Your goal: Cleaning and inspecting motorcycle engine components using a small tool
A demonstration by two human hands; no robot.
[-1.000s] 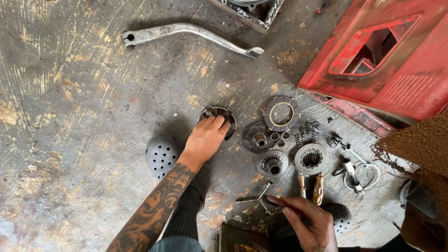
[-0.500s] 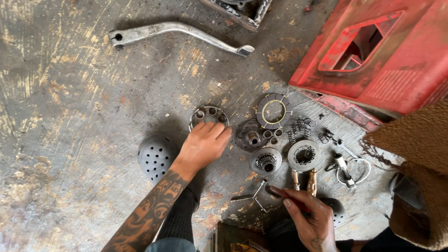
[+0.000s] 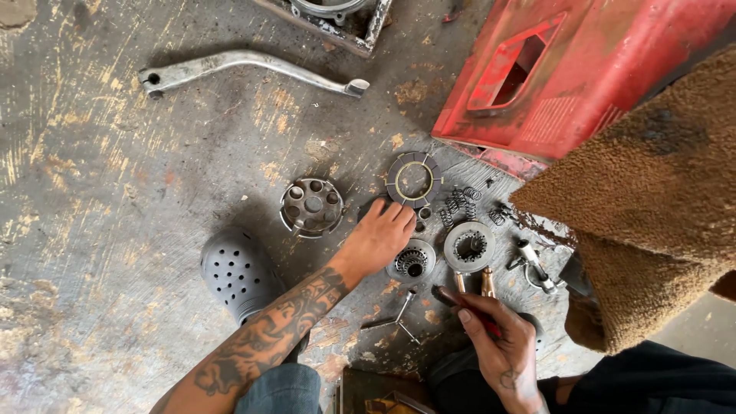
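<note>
Two hands — left hand [image 3: 381,239] flat on greasy round metal parts [image 3: 414,262], right hand [image 3: 498,337] pinching red-handled tool [image 3: 469,310].

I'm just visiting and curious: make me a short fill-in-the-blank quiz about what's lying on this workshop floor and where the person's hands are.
1. The left hand rests on the parts just below the flat ring-shaped ____.
2. The big panel at the upper right is coloured ____.
3. The perforated dark shoe sits to the ____ of the tattooed forearm.
4. The long bent metal lever lies on the ____.

Missing words: disc; red; left; floor
</note>
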